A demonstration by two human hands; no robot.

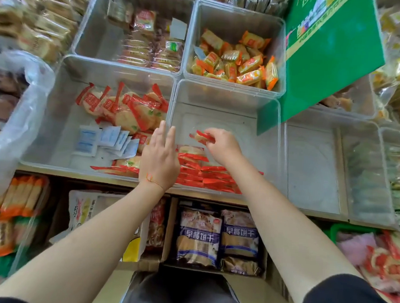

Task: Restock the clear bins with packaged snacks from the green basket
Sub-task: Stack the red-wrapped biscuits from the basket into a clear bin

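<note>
While a red-wrapped snack (202, 137) is pinched by the right hand (222, 145) above the clear bin (220, 101), the open-fingered left hand (160, 158) could be struck.

Right hand (222, 147) pinches red-wrapped snack (202, 137) above clear bin (223, 94); left hand (160, 158) flat, fingers spread, at bin's left wall.

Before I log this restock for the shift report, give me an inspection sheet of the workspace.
Surface: shelf edge carrying clear bins in rows.
Job's things: centre bin holds a layer of red-wrapped snacks at its near side; green basket at lower right, mostly out of view.
Clutter: white sachets in the left bin.
Hands: right hand pinches one red packet over the centre bin; left hand open, empty.
Cables: nothing seen.
Surroundings: green sign; boxed goods below.
</note>
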